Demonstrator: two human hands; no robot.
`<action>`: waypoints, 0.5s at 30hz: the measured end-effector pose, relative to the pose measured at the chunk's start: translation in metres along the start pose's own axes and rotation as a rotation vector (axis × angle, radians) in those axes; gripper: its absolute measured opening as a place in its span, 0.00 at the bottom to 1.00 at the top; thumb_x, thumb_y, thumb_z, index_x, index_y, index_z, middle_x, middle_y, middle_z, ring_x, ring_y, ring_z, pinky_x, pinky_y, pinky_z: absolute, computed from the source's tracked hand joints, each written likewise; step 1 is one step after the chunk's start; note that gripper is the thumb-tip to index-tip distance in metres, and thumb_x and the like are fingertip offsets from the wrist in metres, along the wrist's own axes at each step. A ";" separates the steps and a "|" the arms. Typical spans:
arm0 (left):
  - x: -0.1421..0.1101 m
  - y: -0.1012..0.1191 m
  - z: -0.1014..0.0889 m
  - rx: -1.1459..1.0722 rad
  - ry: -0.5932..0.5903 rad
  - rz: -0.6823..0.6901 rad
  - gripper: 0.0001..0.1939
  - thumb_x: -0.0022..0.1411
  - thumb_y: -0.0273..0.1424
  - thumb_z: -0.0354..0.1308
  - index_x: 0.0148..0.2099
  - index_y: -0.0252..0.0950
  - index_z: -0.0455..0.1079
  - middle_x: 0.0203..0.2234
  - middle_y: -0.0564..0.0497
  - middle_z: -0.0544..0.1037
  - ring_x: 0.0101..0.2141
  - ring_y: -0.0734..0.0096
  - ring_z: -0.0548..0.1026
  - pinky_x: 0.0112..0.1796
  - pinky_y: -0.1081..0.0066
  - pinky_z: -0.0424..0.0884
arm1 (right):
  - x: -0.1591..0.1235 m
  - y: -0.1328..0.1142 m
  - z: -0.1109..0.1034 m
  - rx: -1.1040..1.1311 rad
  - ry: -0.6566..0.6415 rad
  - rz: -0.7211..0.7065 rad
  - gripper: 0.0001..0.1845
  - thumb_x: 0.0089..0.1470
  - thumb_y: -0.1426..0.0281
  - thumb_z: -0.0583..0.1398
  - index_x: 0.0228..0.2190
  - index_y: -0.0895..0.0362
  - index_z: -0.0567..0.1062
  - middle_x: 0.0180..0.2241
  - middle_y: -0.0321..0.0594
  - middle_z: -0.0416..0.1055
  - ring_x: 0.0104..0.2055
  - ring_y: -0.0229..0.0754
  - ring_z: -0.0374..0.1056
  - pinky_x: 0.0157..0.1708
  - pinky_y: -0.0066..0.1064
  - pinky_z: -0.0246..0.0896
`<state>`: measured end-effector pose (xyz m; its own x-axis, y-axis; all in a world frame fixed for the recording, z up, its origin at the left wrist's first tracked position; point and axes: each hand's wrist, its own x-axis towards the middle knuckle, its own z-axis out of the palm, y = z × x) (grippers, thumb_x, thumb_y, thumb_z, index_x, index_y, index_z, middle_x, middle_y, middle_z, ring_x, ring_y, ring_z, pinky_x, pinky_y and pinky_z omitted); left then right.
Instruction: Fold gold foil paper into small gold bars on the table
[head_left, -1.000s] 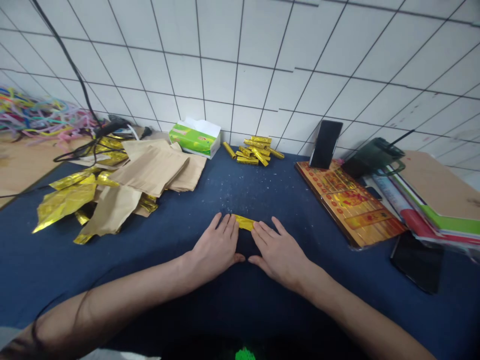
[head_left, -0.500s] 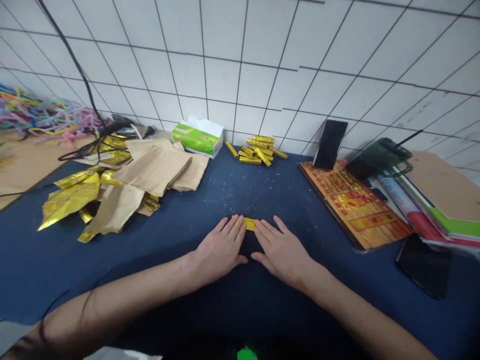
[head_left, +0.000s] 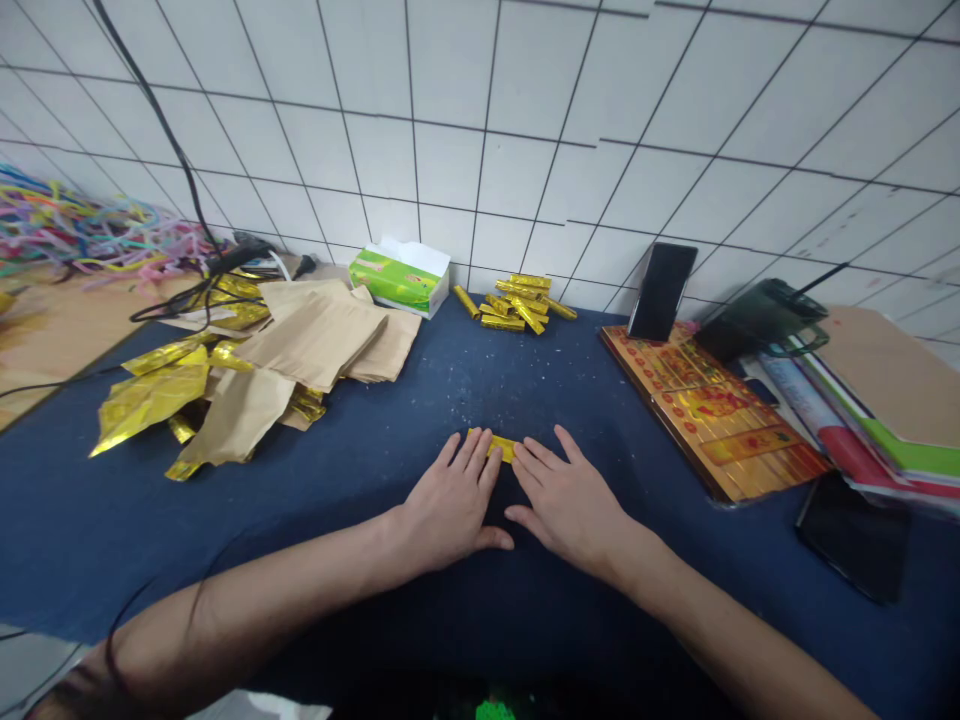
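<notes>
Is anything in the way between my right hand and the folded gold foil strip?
Nothing visible is in the way. The folded gold foil strip lies on the dark blue mat, with the left hand's fingers over its left end. The right hand is at its right end, possibly touching it.

Gold foil strip (head_left: 501, 448), speckled navy tablecloth (head_left: 315, 530), white tiles (head_left: 450, 150) with black grout lines
</notes>
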<state>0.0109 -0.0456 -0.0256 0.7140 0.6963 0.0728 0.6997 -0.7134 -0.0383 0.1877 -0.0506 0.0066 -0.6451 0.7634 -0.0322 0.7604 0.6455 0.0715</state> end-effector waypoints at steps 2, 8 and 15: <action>-0.002 -0.005 0.001 -0.031 0.005 0.041 0.47 0.54 0.58 0.36 0.61 0.23 0.48 0.59 0.33 0.50 0.59 0.51 0.45 0.55 0.52 0.45 | -0.002 -0.005 -0.003 -0.021 0.003 -0.026 0.28 0.55 0.58 0.49 0.46 0.67 0.70 0.48 0.53 0.68 0.54 0.53 0.58 0.56 0.53 0.40; 0.000 -0.015 -0.005 -0.127 -0.012 0.171 0.49 0.51 0.61 0.35 0.62 0.25 0.45 0.60 0.34 0.48 0.60 0.53 0.42 0.54 0.49 0.41 | -0.012 -0.022 -0.011 -0.070 -0.019 -0.136 0.24 0.55 0.63 0.49 0.43 0.68 0.72 0.44 0.55 0.70 0.50 0.54 0.62 0.56 0.50 0.41; 0.001 -0.016 -0.007 -0.196 -0.059 0.218 0.52 0.48 0.62 0.38 0.63 0.27 0.42 0.60 0.34 0.47 0.60 0.52 0.42 0.54 0.49 0.44 | -0.015 -0.027 -0.012 0.016 -0.087 -0.145 0.25 0.54 0.63 0.50 0.45 0.70 0.71 0.45 0.57 0.69 0.50 0.55 0.62 0.53 0.48 0.48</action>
<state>0.0002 -0.0339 -0.0180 0.8512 0.5241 0.0262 0.5153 -0.8443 0.1468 0.1761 -0.0802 0.0173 -0.7396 0.6609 -0.1274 0.6615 0.7487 0.0443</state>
